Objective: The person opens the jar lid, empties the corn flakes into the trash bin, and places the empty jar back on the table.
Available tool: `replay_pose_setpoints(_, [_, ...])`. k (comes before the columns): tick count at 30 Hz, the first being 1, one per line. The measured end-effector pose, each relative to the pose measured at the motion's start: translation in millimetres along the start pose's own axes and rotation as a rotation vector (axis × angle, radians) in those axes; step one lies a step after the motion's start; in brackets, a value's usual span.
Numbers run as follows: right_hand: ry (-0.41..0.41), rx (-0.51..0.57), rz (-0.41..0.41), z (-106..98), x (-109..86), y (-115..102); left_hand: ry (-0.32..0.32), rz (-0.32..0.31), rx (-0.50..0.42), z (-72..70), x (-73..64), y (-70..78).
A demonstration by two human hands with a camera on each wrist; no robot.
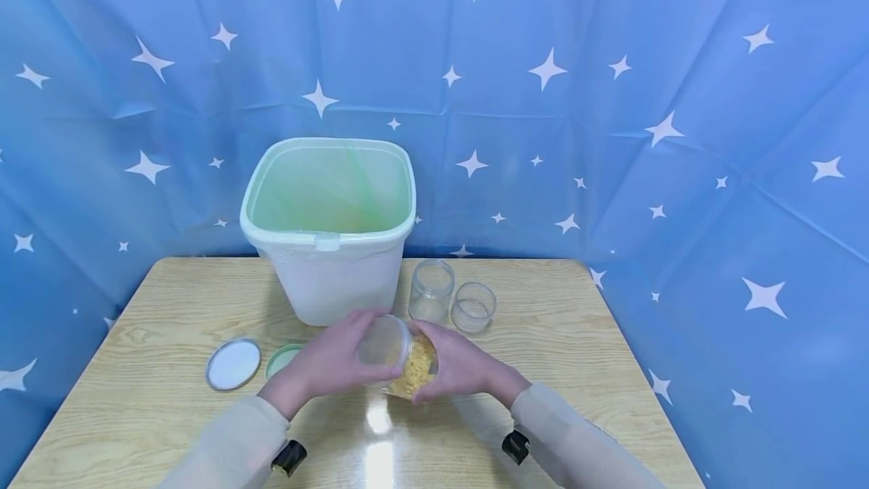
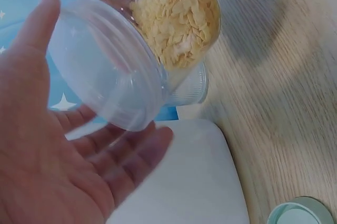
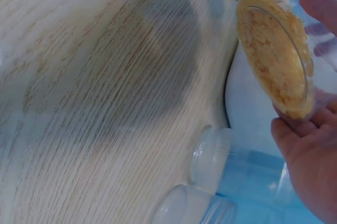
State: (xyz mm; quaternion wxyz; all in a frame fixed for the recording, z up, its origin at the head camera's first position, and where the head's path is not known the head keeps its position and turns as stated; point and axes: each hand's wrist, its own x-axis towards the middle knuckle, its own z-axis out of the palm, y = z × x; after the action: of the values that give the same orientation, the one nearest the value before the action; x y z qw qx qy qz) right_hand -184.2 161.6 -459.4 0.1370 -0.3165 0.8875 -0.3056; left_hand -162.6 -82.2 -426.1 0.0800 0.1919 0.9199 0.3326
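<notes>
A clear jar of yellow flakes is held tilted on its side above the table, its base towards the right. My right hand grips the jar body, with thumb and fingers on opposite sides in the right wrist view. At the jar's other end is a wide translucent lid. Around that lid my left hand curls, thumb on one side and fingers on the other. Whether the lid is tight or loose on the jar I cannot tell. The flakes show through the base.
A white bin with a pale green inside stands behind my hands. Two clear jars, one shorter, stand to its right. On the left lie a white lid and a green lid, partly behind my left hand.
</notes>
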Motion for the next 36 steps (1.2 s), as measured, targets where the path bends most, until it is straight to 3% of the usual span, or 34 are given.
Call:
replay_pose_setpoints(4, [0.001,-0.001,0.001,0.0,-0.1,-0.5,-0.015,-0.041,0.042,1.0,-0.3,-0.2])
replay_pose_setpoints(7, [-0.004,0.010,0.011,0.0,-0.3,-0.6,-0.031,-0.019,0.002,-1.1,-0.5,-4.1])
replay_pose_setpoints(12, [-0.005,-0.003,0.013,-0.8,-1.1,-0.7,-0.052,0.117,-0.128,-5.7,-1.1,-11.7])
replay_pose_setpoints(15, [-0.008,-0.014,0.019,-1.4,-1.4,-0.2,-0.069,0.217,-0.153,-6.6,-1.4,-14.0])
replay_pose_setpoints(20, [-0.017,-0.029,0.036,-2.6,-1.9,-0.2,-0.084,0.276,-0.139,-6.2,-2.0,-14.0])
replay_pose_setpoints(26, [-0.017,-0.037,0.036,-2.8,-2.6,-0.5,-0.058,0.226,-0.121,-4.8,-2.1,-11.2])
replay_pose_setpoints(31, [-0.014,-0.027,0.039,-2.5,-1.9,-0.3,0.013,0.128,-0.063,-1.9,-0.9,-8.1])
replay_pose_setpoints(36, [-0.008,-0.033,0.037,-2.4,-2.1,-0.8,0.035,0.012,0.018,2.0,0.5,-4.9])
